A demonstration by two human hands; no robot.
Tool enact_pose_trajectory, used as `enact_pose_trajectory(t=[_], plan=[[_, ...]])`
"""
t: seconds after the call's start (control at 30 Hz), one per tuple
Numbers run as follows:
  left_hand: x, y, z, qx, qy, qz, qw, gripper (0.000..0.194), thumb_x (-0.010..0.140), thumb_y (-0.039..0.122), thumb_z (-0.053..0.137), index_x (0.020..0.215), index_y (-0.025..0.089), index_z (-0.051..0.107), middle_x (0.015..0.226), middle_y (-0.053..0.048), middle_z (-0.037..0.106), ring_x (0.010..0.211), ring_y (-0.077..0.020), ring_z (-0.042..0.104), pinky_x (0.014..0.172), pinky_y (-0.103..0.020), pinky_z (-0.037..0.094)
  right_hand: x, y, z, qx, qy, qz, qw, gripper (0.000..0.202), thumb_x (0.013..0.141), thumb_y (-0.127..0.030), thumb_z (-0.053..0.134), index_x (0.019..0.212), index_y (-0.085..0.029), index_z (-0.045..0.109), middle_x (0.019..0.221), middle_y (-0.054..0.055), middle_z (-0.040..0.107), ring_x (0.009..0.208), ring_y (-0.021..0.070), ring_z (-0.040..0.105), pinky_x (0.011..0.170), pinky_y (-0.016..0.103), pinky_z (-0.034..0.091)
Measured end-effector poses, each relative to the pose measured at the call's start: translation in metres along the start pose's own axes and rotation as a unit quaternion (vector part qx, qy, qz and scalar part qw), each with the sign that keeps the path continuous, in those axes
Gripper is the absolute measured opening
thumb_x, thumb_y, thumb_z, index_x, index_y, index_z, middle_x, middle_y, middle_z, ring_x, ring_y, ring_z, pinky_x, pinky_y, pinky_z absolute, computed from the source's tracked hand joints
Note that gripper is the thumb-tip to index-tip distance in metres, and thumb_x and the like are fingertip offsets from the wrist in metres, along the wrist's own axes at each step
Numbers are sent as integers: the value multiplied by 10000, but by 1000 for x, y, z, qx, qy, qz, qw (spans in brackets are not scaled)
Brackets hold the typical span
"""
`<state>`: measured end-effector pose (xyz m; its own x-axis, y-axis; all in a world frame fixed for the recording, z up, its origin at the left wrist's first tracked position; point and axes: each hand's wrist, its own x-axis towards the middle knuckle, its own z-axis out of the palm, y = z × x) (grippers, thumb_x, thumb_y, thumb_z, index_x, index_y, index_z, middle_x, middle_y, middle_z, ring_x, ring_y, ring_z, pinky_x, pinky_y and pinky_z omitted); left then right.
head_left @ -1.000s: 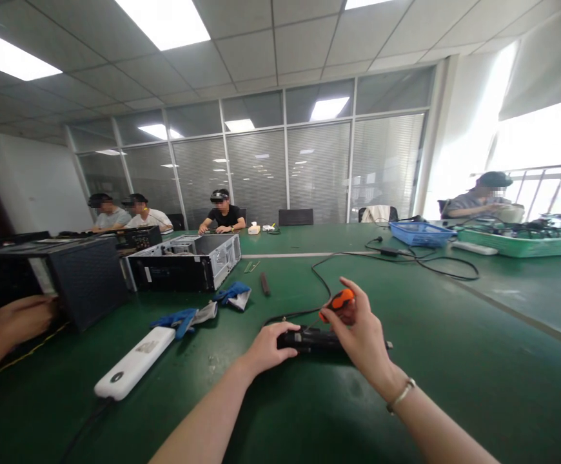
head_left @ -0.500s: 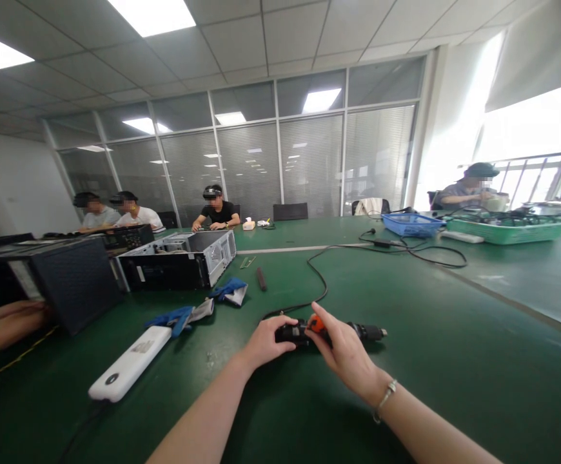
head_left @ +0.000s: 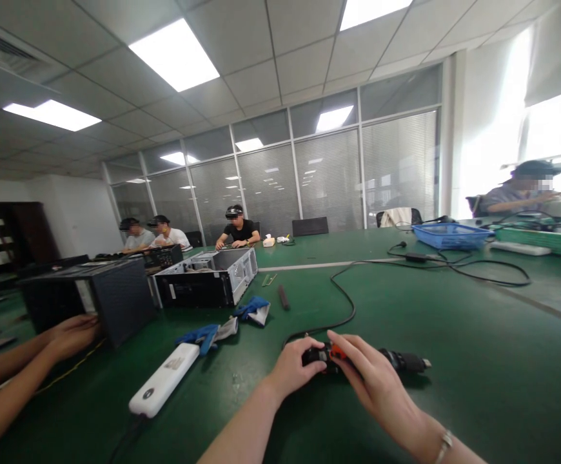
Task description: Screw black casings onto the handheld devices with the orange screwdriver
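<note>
A black and orange corded electric drill (head_left: pixel 409 361) lies on the green table in front of me, its metal tip pointing right. My left hand (head_left: pixel 294 368) is closed around its rear end, thumb and fingers on opposite sides. Over the orange part (head_left: pixel 337 351) in the middle lies my right hand (head_left: pixel 374 377), its long fingers fairly straight and its thumb side against the tool. The palm hides much of the drill's body. A black cord (head_left: pixel 345 316) runs from behind my left hand up the table.
Blue-grey gloves (head_left: pixel 203 336) and a white power strip (head_left: pixel 164 380) lie to the left. Beyond stand an open computer case (head_left: pixel 203 283) and a dark case (head_left: pixel 130 296), where another person's hands (head_left: pixel 75 332) work. A blue basket (head_left: pixel 449 237) and a green basket (head_left: pixel 556 241) sit at far right.
My view has turned left and tilted up, so everything sits further right and lower. Both hands stay on the drill; my right fingers lie slightly flatter over the orange part.
</note>
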<state>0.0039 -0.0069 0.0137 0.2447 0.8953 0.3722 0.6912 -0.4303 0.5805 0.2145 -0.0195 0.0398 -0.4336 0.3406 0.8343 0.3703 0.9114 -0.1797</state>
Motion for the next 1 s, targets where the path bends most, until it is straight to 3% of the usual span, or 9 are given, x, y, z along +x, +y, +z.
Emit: enact_pose_trajectory(t=[0.1, 0.27, 0.33, 0.47, 0.67, 0.9, 1.0], plan=[[1, 0, 1, -10, 2, 2, 1000, 317, 742, 269, 737, 1048, 224, 668, 1052, -19, 695, 962, -218, 631, 897, -305, 460, 2, -5, -1, 10, -2, -1, 1000, 522, 955, -162, 391, 1462, -238, 292, 1216, 109, 586, 1073, 192, 607, 896, 308, 544], [2, -3, 2, -19, 13, 11, 1000, 306, 752, 271, 732, 1045, 212, 670, 1042, -25, 697, 956, -219, 630, 905, -306, 457, -1, -2, 1, -10, -7, -6, 1000, 416, 945, -199, 458, 1354, -279, 462, 1119, 95, 611, 956, 198, 640, 800, 321, 572], [2, -3, 2, -12, 7, 1, 1000, 313, 753, 278, 731, 1053, 211, 670, 1045, -24, 695, 952, -219, 630, 907, -310, 457, -3, 0, 2, -5, -9, -8, 1000, 436, 951, -181, 441, 1374, -282, 436, 1101, 93, 615, 932, 189, 644, 770, 303, 574], [1, -3, 2, -13, -1, -6, 1000, 335, 737, 269, 744, 1059, 218, 669, 1051, -18, 695, 956, -216, 632, 908, -306, 460, -7, 1, 4, 6, 16, -17, 1000, 530, 949, -161, 416, 1455, -265, 299, 1225, 109, 579, 1066, 207, 611, 869, 325, 556], [1, -3, 3, -15, 8, -2, 1000, 319, 745, 301, 743, 1048, 223, 676, 1025, -22, 704, 965, -221, 638, 949, -321, 448, -10, 6, 8, 10, 37, -6, 999, 464, 926, -202, 510, 1375, -279, 418, 1120, 99, 598, 956, 210, 639, 776, 324, 575], [1, -4, 2, -18, -2, 1, 1000, 351, 753, 307, 737, 1089, 237, 662, 1071, -21, 693, 1005, -225, 626, 952, -321, 439, -9, 8, 9, 26, 29, -5, 999, 550, 941, -142, 424, 1458, -264, 282, 1237, 115, 566, 1085, 212, 602, 884, 347, 550], [2, -4, 2, -16, 0, 3, 1000, 327, 757, 312, 733, 1067, 233, 667, 1048, -21, 696, 990, -223, 629, 911, -307, 459, -8, 6, 10, 20, 28, -2, 999, 519, 930, -164, 458, 1426, -275, 350, 1199, 114, 563, 1042, 222, 612, 844, 363, 560]])
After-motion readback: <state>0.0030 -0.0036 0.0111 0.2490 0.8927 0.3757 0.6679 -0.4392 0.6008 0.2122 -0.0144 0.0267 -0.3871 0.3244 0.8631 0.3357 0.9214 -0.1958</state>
